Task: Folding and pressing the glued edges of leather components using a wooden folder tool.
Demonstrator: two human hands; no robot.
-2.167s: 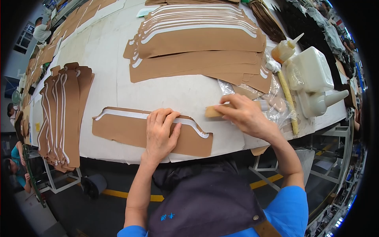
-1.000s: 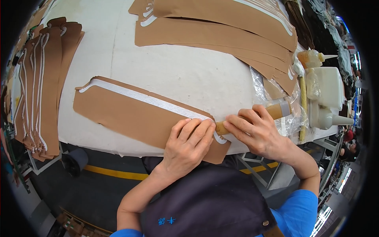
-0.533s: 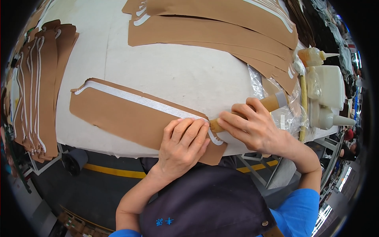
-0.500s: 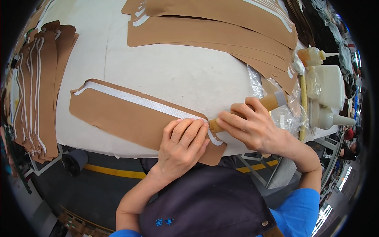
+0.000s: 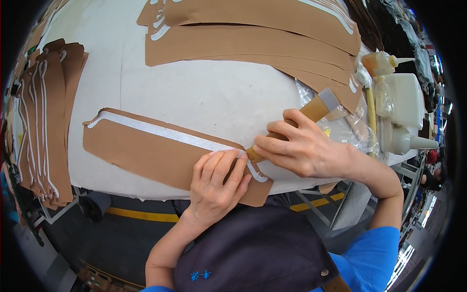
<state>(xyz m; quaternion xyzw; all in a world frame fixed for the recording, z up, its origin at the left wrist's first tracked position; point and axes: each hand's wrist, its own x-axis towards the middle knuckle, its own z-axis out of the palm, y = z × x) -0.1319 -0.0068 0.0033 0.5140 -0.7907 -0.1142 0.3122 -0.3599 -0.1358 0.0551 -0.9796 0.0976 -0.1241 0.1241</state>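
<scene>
A brown, leather-like panel (image 5: 141, 155) lies slanted on the table, with a white strip (image 5: 165, 132) along its far edge that curls round at the right end. My left hand (image 5: 216, 182) rests on the panel near that end, its bent fingers spread and fingertips pressing by the strip. In my right hand (image 5: 301, 148) is a thick wooden tool (image 5: 315, 109) with a grey band at its upper end. The tool tilts up to the right. Its lower end touches the panel's edge beside my left fingertips.
Brown panels (image 5: 209, 46) with white strips lie overlapped at the far side; others (image 5: 53, 92) hang over the left edge. At right stand an amber squeeze bottle (image 5: 378, 64), a white container (image 5: 406, 100) and a white nozzle bottle (image 5: 404, 141) beside crumpled clear plastic (image 5: 357, 131).
The tool has swung more upright, its grey end shifting left and away from me. My left hand stays pressed on the panel. The whole view has shifted slightly.
</scene>
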